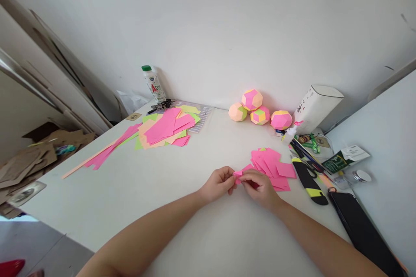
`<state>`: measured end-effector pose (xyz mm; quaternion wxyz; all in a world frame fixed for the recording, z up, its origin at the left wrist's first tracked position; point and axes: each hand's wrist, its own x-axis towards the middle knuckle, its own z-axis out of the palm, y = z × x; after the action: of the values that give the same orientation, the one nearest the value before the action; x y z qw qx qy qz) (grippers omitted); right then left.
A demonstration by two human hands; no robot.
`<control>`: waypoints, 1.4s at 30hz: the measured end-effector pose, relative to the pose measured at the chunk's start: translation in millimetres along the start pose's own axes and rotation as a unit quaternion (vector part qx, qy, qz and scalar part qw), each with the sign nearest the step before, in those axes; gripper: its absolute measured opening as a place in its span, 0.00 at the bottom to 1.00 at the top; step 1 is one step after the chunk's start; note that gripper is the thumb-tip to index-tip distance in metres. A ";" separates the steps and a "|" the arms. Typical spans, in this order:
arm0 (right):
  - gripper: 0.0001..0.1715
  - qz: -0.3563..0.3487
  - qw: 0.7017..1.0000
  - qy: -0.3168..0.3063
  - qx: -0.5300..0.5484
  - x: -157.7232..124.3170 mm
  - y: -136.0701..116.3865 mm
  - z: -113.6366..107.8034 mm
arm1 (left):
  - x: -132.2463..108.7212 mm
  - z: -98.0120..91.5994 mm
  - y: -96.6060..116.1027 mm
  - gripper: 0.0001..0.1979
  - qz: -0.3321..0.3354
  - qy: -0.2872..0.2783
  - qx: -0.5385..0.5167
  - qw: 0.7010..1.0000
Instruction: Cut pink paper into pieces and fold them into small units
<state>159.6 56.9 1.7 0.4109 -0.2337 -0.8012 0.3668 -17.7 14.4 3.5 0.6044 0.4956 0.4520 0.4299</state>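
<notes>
A small folded piece of pink paper [238, 175] is pinched between my two hands above the white table. My left hand [218, 185] grips its left side with thumb and forefinger. On the other side, my right hand [260, 188] pinches it near the edge, and the fingers hide part of the paper. Just behind and beside my right hand lies a loose pile of pink paper pieces [271, 164]. Farther back stand several faceted paper balls [252, 100] in pink, peach, yellow and green, close to the wall.
At the left lie a heap of coloured paper [167, 127] and long paper strips [113, 147]. A bottle [153, 84] stands behind them. To the right are a black-and-yellow cutter [308, 181], a black case [364, 229], a jar [357, 176] and a white box [318, 106].
</notes>
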 end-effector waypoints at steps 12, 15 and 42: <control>0.07 -0.012 1.000 0.008 -0.006 -0.9 1.6 1.0 | 0.3 -1.1 -1.1 0.21 0.000 -0.009 0.036 0.999; 0.08 -0.040 0.999 0.012 0.000 -0.3 2.2 0.5 | -1.3 -0.1 3.4 0.22 0.005 -0.015 0.062 0.998; 0.08 0.004 1.000 -0.008 -0.002 1.0 -4.0 -0.6 | -0.6 -2.2 0.0 0.20 -0.003 -0.016 0.062 0.998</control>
<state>159.2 55.3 5.5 0.4021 -0.2351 -0.8045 0.3686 -20.0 14.2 3.3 0.5805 0.5378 0.4697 0.3914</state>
